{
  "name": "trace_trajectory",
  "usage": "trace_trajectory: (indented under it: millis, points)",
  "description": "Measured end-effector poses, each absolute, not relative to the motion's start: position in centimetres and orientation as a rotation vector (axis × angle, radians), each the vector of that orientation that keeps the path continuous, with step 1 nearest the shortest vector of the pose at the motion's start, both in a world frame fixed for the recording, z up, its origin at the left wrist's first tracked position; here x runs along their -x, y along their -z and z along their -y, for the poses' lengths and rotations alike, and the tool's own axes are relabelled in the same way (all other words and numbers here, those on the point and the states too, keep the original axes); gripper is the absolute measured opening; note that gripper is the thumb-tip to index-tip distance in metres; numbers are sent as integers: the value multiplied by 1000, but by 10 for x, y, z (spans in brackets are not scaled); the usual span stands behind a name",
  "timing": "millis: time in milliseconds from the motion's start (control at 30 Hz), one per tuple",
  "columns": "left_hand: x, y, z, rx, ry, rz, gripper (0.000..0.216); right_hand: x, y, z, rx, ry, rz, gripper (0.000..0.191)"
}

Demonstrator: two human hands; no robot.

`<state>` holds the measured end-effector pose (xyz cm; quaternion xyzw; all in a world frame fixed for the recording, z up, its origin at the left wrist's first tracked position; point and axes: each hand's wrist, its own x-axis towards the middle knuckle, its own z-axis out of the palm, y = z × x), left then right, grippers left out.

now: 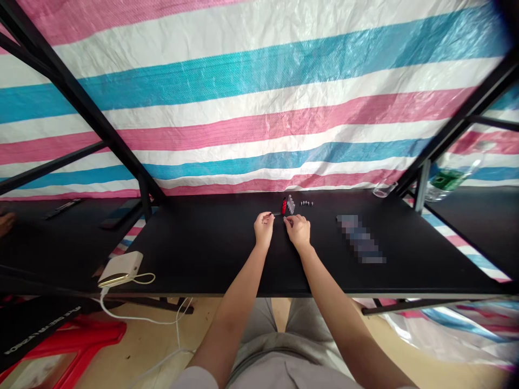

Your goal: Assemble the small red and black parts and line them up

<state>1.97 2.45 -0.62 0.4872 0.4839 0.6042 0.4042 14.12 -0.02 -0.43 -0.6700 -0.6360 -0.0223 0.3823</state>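
Both my hands rest near the far middle of a black table [211,254]. My left hand [264,228] is closed in a pinch on a thin dark tool whose tip points right toward a small red item [284,206]. My right hand [298,229] is closed, its fingers pinched on something small I cannot make out. Just beyond the hands stand a few small clear vials [290,203], and a short row of tiny dark parts [306,203] lies to their right.
A blurred-out flat object [360,239] lies on the table's right half. A clear glass [383,189] stands at the far right corner. A white power bank [120,268] with a cable sits on the left front corner. A striped tarp [259,108] hangs behind. Another person's hand [6,222] shows at far left.
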Motion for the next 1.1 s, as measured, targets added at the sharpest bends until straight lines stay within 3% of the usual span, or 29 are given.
trace_trajectory:
  millis: [167, 567, 1100]
  points:
    - [-20, 11, -26, -1160, -1541, -1175, 23, -134, -3, 4, 1446, 30, 1486, 19]
    - [-19, 3, -22, -1083, -1539, -1101, 25, -130, -13, 10, 1287, -331, 1220, 24]
    - [-17, -5, -19, -1054, -1535, -1131, 30, -128, -8, 6, 1159, -501, 1143, 25]
